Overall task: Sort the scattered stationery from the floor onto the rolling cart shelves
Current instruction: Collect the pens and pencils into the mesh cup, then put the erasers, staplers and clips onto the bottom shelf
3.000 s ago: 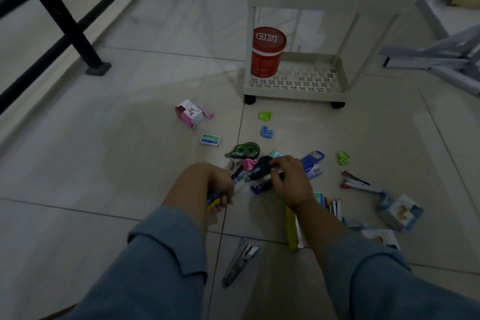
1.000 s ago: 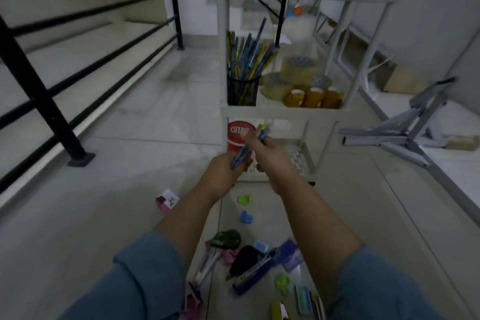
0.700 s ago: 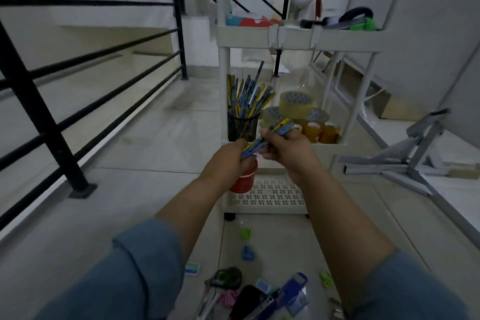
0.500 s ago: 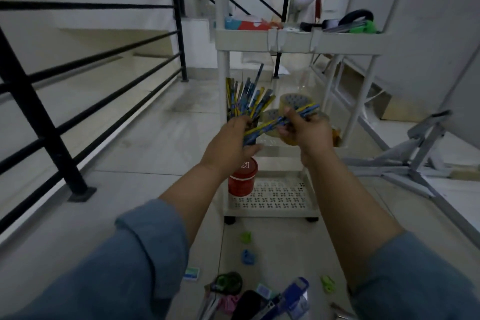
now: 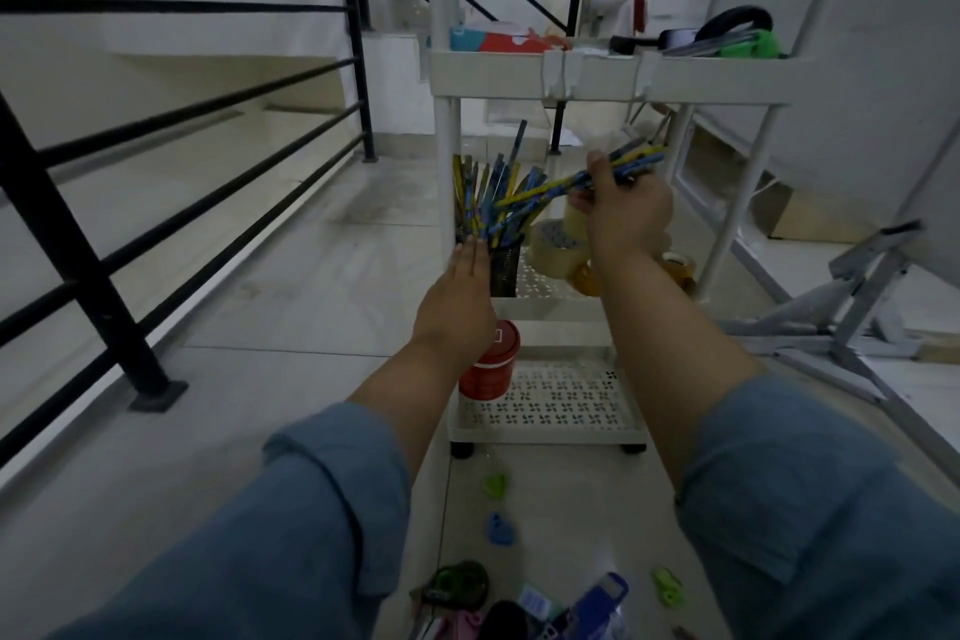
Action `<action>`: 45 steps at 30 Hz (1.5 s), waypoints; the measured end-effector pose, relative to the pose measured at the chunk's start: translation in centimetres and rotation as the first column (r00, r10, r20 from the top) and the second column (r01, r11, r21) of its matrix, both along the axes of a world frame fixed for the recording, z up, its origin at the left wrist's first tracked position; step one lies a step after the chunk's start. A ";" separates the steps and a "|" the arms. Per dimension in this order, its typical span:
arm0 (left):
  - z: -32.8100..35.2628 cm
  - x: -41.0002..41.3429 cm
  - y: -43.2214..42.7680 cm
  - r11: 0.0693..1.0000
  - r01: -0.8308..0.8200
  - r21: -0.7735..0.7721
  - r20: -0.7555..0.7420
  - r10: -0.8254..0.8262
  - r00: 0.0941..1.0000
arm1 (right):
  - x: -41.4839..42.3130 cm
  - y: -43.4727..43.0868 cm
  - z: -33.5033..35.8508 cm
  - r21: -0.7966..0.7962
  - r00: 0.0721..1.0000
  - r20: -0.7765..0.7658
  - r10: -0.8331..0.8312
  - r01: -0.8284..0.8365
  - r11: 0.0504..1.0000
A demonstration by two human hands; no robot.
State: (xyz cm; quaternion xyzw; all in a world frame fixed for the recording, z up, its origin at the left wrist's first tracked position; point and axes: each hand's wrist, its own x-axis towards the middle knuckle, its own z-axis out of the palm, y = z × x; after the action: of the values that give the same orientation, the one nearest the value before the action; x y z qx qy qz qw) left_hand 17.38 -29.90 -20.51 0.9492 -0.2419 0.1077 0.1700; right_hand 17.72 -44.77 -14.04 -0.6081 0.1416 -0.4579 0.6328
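Pencils going onto white three-tier plastic rolling cart [image 5: 613, 81], middle shelf.

On that shelf a black mesh pen holder [image 5: 503, 269] is standing; the left hand [image 5: 460, 299], fingers straight and pressed together, is hovering at its side, contact unclear. The right hand [image 5: 626, 218] is pinching a slanted bundle of blue-and-yellow pencils [image 5: 566, 183], low end near the holder's mouth. Judgement: uprighting the bundle and feeding it into a gap, holder steadied, is looking safest. The pale tiled floor [image 5: 311, 301] is running beside a black metal railing [image 5: 78, 244]; coloured stationery [image 5: 501, 529] is lying below the cart.

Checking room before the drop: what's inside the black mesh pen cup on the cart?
Yellow and blue pencils, fanned out, fill the black mesh pen cup. Its lower inside is hidden by the wall and the left hand.
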 end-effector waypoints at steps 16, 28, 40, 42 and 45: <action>-0.1 -0.1 -0.7 1.000 -0.011 -0.020 -0.019 0.011 1.000 | 2.3 1.5 -1.9 -0.611 0.993 -0.102 -0.055 -0.019 0.792; -0.5 -0.8 -0.2 0.972 0.036 -0.233 -0.093 -0.059 0.994 | 1.2 1.4 -2.4 -0.655 0.955 -0.273 0.118 -0.274 0.704; -19.1 -11.2 5.5 0.810 -0.324 -0.490 -0.407 0.116 0.906 | -10.9 6.8 -23.7 -0.206 0.859 -0.488 0.159 -0.290 0.934; -22.7 -12.1 7.4 0.840 -0.369 -0.398 -0.496 0.141 0.857 | -12.5 6.1 -27.5 -0.202 0.739 -0.655 0.157 -0.372 0.906; -26.0 -12.2 10.1 0.885 -0.390 -0.256 -0.584 0.180 0.792 | -14.1 4.6 -31.7 -0.238 0.459 -0.885 0.083 -0.597 0.766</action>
State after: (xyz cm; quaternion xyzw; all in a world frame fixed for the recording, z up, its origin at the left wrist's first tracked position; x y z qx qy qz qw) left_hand 5.20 -19.82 -46.54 0.9174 -0.0108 -0.0988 0.3853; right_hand 3.59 -40.13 -45.72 -0.9112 0.1649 0.0130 0.3773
